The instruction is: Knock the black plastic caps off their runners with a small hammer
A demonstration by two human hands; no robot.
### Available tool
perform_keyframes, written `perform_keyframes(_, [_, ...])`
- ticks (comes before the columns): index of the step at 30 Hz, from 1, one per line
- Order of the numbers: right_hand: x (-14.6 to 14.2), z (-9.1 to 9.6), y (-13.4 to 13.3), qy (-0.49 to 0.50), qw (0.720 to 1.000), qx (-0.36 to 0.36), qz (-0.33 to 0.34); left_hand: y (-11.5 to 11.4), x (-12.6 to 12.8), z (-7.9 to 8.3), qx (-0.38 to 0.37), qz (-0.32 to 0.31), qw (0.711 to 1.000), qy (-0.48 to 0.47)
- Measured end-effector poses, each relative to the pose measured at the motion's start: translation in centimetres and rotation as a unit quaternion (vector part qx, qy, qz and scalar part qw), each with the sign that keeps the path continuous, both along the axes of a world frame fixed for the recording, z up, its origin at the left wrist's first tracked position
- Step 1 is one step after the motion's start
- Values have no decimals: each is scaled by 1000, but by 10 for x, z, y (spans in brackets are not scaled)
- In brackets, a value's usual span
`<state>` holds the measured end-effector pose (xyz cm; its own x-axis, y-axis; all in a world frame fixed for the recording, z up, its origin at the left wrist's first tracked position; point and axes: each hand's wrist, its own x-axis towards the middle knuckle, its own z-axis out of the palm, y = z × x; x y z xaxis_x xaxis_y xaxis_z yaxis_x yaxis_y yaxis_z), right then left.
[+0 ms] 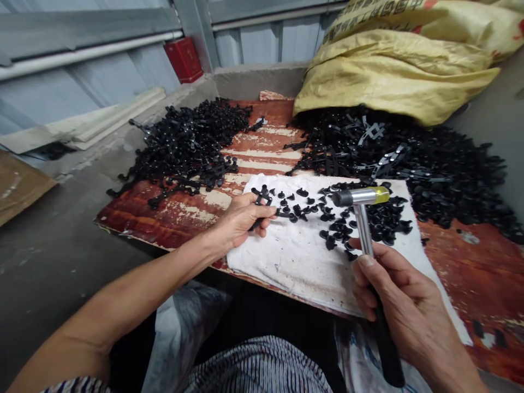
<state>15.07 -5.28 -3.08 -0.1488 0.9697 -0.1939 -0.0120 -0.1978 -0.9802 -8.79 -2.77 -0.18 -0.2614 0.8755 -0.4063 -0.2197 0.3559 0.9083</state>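
Above the left part of the white cloth (282, 256), my left hand (248, 218) pinches a black jointed linkage (264, 195), partly covered by the fingers. My right hand (393, 284) is wrapped round a mallet (364, 224) near where its metal shaft meets the black handle. The mallet's head stands raised over the cloth, with one dark end and one yellow end. Small black mushroom-shaped caps (338, 229) lie scattered on the cloth between my two hands.
A pile of black linkages (184, 142) covers the back left of the worn red board (135, 210). More black parts (442, 164) spill from a yellow woven sack (393, 71) at the back right. A red box (183, 60) stands by the metal wall; brown cardboard (20, 185) is at far left.
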Motion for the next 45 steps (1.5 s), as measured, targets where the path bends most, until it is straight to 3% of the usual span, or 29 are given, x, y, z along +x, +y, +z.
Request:
perform_keyframes(7, [2,-5,0,6,1000,-5,1,5,15,-3,-11,15,1000,6])
perform_keyframes(21, [4,-5,-1,4,1000,8,10,6,18,-3,-43,35,998,12])
perform_keyframes(45, [7,-7,-1,-9,1000,17,18,8,16,-9,-18,28,999,12])
